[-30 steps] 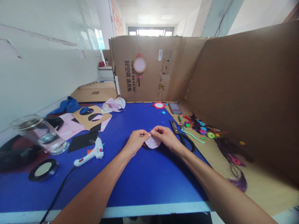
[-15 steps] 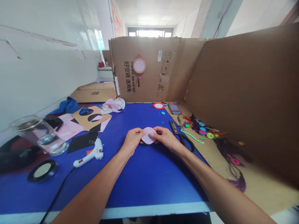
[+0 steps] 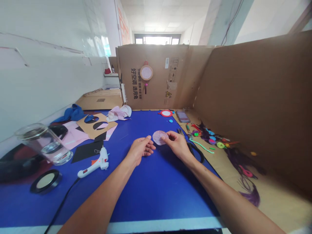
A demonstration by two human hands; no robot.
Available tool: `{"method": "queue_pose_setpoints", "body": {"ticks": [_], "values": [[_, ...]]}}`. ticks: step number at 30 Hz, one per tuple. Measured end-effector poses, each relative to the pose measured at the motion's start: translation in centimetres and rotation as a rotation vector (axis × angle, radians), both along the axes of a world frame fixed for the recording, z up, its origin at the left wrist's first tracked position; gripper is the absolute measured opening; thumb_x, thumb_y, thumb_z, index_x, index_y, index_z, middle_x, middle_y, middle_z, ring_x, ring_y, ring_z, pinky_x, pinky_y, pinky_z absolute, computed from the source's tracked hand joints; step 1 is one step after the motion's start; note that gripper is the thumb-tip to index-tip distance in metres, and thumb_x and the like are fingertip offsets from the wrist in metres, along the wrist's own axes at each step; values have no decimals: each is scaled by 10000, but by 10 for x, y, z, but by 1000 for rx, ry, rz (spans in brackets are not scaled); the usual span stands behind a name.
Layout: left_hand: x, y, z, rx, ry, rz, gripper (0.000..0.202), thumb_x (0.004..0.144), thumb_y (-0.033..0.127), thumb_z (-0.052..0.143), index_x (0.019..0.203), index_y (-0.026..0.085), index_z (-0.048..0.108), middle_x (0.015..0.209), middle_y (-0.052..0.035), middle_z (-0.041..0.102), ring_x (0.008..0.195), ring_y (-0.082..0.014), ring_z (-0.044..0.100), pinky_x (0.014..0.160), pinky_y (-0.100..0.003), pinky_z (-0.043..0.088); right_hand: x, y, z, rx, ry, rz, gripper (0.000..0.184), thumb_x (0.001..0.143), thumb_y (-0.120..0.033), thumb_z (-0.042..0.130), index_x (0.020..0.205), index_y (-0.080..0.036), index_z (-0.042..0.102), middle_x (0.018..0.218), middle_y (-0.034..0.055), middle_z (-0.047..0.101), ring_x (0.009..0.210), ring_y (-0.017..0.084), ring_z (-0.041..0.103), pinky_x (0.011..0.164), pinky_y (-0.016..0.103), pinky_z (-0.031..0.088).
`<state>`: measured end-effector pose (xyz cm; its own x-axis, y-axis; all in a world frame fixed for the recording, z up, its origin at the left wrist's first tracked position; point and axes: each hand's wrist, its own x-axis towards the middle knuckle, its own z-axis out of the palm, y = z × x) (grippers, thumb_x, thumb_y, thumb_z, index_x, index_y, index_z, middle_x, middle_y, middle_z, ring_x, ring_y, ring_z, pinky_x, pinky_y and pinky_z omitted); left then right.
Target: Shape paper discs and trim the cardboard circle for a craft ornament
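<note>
Between thumb and fingers my right hand [image 3: 176, 143] pinches a thin pale-lilac disc [image 3: 159, 137] by its right edge, above the blue tabletop [image 3: 146, 185]. I cannot tell whether the disc is fabric or paper. My left hand [image 3: 140, 149] is just left of the disc, apart from it, with loosely curled fingers and nothing in them. Under and behind my right wrist lie scissors [image 3: 197, 152], partly hidden. Left of my left forearm rests a white hot glue gun [image 3: 95, 164] with an orange trigger.
On the left are a glass of water [image 3: 55, 149], a round black-rimmed item [image 3: 45, 180], black sheets [image 3: 85, 152] and a cardboard piece with holes [image 3: 107, 126]. A red-rimmed disc [image 3: 166, 113] lies far back. Beads, cords and tassels [image 3: 252, 195] cover the right side. Cardboard walls [image 3: 180, 74] stand behind and right.
My left hand has let go of the disc and drawn slightly away. My right hand now holds the disc alone, a little higher and to the right, tilted.
</note>
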<state>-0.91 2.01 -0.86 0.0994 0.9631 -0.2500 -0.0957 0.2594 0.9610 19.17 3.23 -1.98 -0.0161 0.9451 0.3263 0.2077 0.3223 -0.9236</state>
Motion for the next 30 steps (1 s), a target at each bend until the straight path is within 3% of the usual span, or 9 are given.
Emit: {"method": "queue_pose_setpoints", "body": {"ticks": [4, 9, 14, 18, 21, 23, 27, 30], "values": [[-1, -2, 5, -154, -79, -102, 526, 919, 641, 634, 857, 123, 699, 767, -124, 769, 500, -114, 631, 458, -198, 459, 0, -7, 2, 221, -207, -89, 202, 927, -391, 679, 865, -207, 735, 802, 21, 699, 726, 183, 601, 689, 308, 460], [-5, 0, 8, -321, -284, -178, 552, 979, 626, 541, 920, 112, 732, 863, -147, 793, 555, -138, 678, 475, -221, 508, 0, -16, 2, 506, -452, 7, 166, 999, -281, 608, 1007, -234, 767, 976, 69, 719, 879, 204, 656, 797, 333, 500], [-3, 0, 4, -276, -339, -139, 267, 901, 372, 704, 1001, 131, 761, 857, -114, 795, 579, -136, 687, 525, -221, 526, 1, -19, 3, 529, -621, 54, 214, 1002, -252, 580, 1073, -278, 780, 1082, 92, 714, 976, 241, 654, 875, 392, 511], [-1, 1, -2, -129, -279, -27, 135, 799, 249, 751, 892, 160, 708, 761, -76, 756, 611, -153, 697, 546, -230, 531, -2, -19, 4, 498, -525, 35, 251, 991, -229, 557, 1102, -289, 775, 1121, 102, 695, 1024, 256, 645, 910, 418, 517], [-1, 2, -2, 16, -209, 25, 207, 736, 278, 805, 799, 173, 638, 769, -71, 744, 661, -163, 703, 551, -230, 536, -3, -14, 1, 395, -332, -6, 260, 991, -255, 539, 1145, -274, 749, 1162, 104, 675, 1079, 254, 639, 958, 421, 514], [-2, 2, 0, 101, -187, 34, 265, 705, 322, 834, 789, 172, 632, 808, -66, 743, 693, -162, 698, 567, -236, 548, -3, -9, -1, 213, -127, 0, 267, 969, -335, 591, 1197, -264, 712, 1173, 99, 680, 1092, 255, 648, 951, 417, 526], [-2, 1, 3, 237, -159, 8, 338, 677, 408, 859, 794, 168, 652, 837, -47, 730, 735, -164, 684, 615, -259, 569, -2, -4, 1, -278, 338, 174, 474, 917, -595, 663, 1238, -247, 656, 1137, 93, 725, 1013, 244, 700, 852, 382, 572], [-1, 0, 4, 299, -93, -26, 343, 691, 439, 841, 838, 166, 693, 854, -44, 730, 747, -168, 675, 631, -265, 559, -2, -7, 7, -428, 484, 319, 546, 899, -692, 652, 1203, -239, 677, 1080, 83, 747, 939, 220, 718, 821, 353, 577]]}}
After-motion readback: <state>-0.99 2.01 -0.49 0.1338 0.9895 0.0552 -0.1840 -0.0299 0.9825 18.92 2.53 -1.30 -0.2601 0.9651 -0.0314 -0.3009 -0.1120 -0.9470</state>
